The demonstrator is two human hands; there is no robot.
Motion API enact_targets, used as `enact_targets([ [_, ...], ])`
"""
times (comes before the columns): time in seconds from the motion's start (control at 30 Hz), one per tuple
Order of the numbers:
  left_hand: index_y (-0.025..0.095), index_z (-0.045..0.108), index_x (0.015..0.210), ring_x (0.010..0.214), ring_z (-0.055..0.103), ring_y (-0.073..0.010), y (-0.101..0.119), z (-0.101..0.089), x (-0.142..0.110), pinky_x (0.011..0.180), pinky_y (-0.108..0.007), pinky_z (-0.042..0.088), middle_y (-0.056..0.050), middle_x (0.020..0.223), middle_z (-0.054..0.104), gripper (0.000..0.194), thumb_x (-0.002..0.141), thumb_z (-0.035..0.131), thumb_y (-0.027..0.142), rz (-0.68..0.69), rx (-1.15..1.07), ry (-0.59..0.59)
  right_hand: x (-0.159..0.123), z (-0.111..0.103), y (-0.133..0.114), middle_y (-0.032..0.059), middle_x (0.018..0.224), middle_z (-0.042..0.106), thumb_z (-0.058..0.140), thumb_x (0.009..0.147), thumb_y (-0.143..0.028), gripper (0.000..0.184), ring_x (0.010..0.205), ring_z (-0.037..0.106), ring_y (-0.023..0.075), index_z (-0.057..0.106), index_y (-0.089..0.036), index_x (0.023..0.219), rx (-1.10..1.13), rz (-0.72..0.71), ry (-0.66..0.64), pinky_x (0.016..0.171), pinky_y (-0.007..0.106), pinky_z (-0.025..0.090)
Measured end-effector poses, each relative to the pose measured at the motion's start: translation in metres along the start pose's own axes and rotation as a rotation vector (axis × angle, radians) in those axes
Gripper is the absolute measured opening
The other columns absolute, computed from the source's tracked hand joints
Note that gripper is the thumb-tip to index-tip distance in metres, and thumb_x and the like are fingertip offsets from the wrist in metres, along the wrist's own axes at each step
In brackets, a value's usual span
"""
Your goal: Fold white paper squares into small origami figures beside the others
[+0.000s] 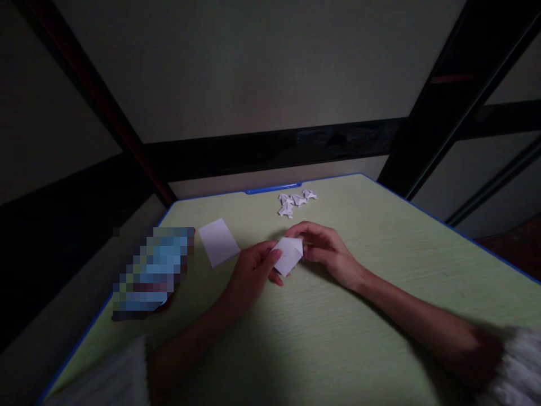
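A small piece of folded white paper [289,257] is held up a little over the table, with a crease and a pointed lower corner showing. My left hand [252,273] grips its left side, thumb pressed on top and fingers underneath. At the right edge of the paper, my right hand [332,254] has its thumb and curled fingers closed against the corner; its fingertips are partly hidden. Beyond my hands lie several small folded paper figures [286,210] in a cluster. To the left of my hands rests a flat stack of white paper sheets [218,242].
The light green table [401,259] has a blue edge and a blue strip [274,188] at its far side. A blurred-out bluish object with a dark red rim [154,273] lies at the left edge. A pale panelled surface [270,67] stands behind the table.
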State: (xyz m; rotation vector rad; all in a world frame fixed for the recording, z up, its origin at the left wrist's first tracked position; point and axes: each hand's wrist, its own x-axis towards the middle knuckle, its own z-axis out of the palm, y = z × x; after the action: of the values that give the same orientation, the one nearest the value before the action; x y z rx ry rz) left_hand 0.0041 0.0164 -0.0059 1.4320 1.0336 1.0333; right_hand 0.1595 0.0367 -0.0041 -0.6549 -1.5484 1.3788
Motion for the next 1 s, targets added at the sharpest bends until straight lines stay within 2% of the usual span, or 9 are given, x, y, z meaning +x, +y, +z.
enact_targets([
  [0.1, 0.01, 0.061, 0.089, 0.05, 0.053, -0.009, -0.001, 0.0, -0.001, 0.04, -0.017, 0.043, -0.003, 0.064, 0.062, 0.026, 0.074, 0.048, 0.027, -0.004, -0.003, 0.008, 0.002, -0.002, 0.003, 0.0021, 0.068, 0.051, 0.048, 0.064, -0.017, 0.022, 0.059, 0.044, 0.011, 0.056, -0.014, 0.084, 0.126, 0.048, 0.009, 0.052, 0.024, 0.032],
  [0.2, 0.01, 0.062, 0.084, 0.049, 0.053, -0.0083, -0.001, 0.001, -0.001, 0.042, -0.017, 0.044, -0.002, 0.062, 0.061, 0.023, 0.074, 0.047, 0.025, 0.0, 0.022, -0.011, 0.003, 0.002, 0.001, 0.0002, 0.062, 0.049, 0.051, 0.069, -0.025, 0.013, 0.053, 0.041, 0.0083, 0.055, -0.013, 0.073, 0.037, 0.112, 0.063, 0.047, 0.022, 0.031],
  [0.33, 0.012, 0.062, 0.077, 0.051, 0.054, -0.0092, -0.001, 0.002, -0.003, 0.044, -0.018, 0.044, 0.0, 0.059, 0.059, 0.02, 0.074, 0.047, 0.026, -0.008, 0.061, -0.03, 0.002, 0.009, -0.002, -0.0024, 0.056, 0.048, 0.058, 0.066, -0.025, 0.015, 0.051, 0.042, 0.007, 0.049, -0.013, 0.063, -0.089, 0.128, 0.054, 0.048, 0.021, 0.033],
  [0.47, 0.012, 0.061, 0.072, 0.048, 0.053, -0.0085, 0.0, 0.001, -0.003, 0.045, -0.019, 0.043, 0.001, 0.057, 0.058, 0.019, 0.073, 0.048, 0.026, -0.032, 0.084, -0.035, 0.002, 0.01, -0.002, -0.0024, 0.056, 0.049, 0.056, 0.068, -0.023, 0.013, 0.05, 0.043, 0.0065, 0.049, -0.013, 0.062, -0.122, 0.13, 0.046, 0.047, 0.021, 0.034],
  [0.63, 0.013, 0.059, 0.06, 0.048, 0.052, -0.0098, 0.001, 0.002, -0.003, 0.044, -0.02, 0.043, 0.0, 0.051, 0.055, 0.027, 0.074, 0.046, 0.033, -0.031, 0.09, -0.038, 0.0, 0.011, -0.003, -0.0029, 0.054, 0.048, 0.057, 0.067, -0.023, 0.014, 0.049, 0.042, 0.0061, 0.05, -0.013, 0.061, -0.138, 0.147, 0.044, 0.046, 0.02, 0.032],
  [0.77, 0.012, 0.057, 0.057, 0.043, 0.052, -0.0092, 0.004, 0.003, -0.004, 0.042, -0.019, 0.041, 0.001, 0.047, 0.055, 0.024, 0.072, 0.049, 0.03, -0.052, 0.111, 0.026, 0.0, 0.012, -0.004, -0.0034, 0.051, 0.048, 0.062, 0.063, -0.027, 0.02, 0.047, 0.041, 0.0058, 0.05, -0.012, 0.057, -0.11, 0.169, 0.085, 0.045, 0.021, 0.03],
  [0.87, 0.012, 0.055, 0.054, 0.041, 0.051, -0.0087, 0.006, 0.003, -0.004, 0.04, -0.018, 0.039, 0.002, 0.044, 0.054, 0.023, 0.071, 0.052, 0.028, -0.061, 0.121, 0.101, 0.002, 0.011, -0.002, -0.0053, 0.044, 0.044, 0.064, 0.061, -0.028, 0.023, 0.042, 0.035, 0.0044, 0.048, -0.013, 0.053, -0.079, 0.184, 0.126, 0.041, 0.02, 0.025],
  [0.93, 0.012, 0.055, 0.054, 0.041, 0.052, -0.0088, 0.007, 0.002, -0.004, 0.04, -0.018, 0.039, 0.003, 0.045, 0.055, 0.023, 0.07, 0.052, 0.029, -0.06, 0.102, 0.146, 0.004, 0.009, 0.0, -0.0056, 0.042, 0.043, 0.062, 0.064, -0.03, 0.024, 0.04, 0.034, 0.0041, 0.048, -0.013, 0.052, -0.004, 0.188, 0.147, 0.04, 0.02, 0.023],
  [1.0, 0.012, 0.056, 0.056, 0.041, 0.052, -0.009, 0.007, 0.001, -0.003, 0.041, -0.018, 0.039, 0.003, 0.044, 0.055, 0.023, 0.071, 0.052, 0.029, -0.056, 0.07, 0.187, 0.005, 0.006, 0.001, -0.0041, 0.044, 0.047, 0.059, 0.066, -0.029, 0.022, 0.041, 0.038, 0.0046, 0.05, -0.013, 0.054, 0.105, 0.18, 0.163, 0.042, 0.02, 0.026],
])
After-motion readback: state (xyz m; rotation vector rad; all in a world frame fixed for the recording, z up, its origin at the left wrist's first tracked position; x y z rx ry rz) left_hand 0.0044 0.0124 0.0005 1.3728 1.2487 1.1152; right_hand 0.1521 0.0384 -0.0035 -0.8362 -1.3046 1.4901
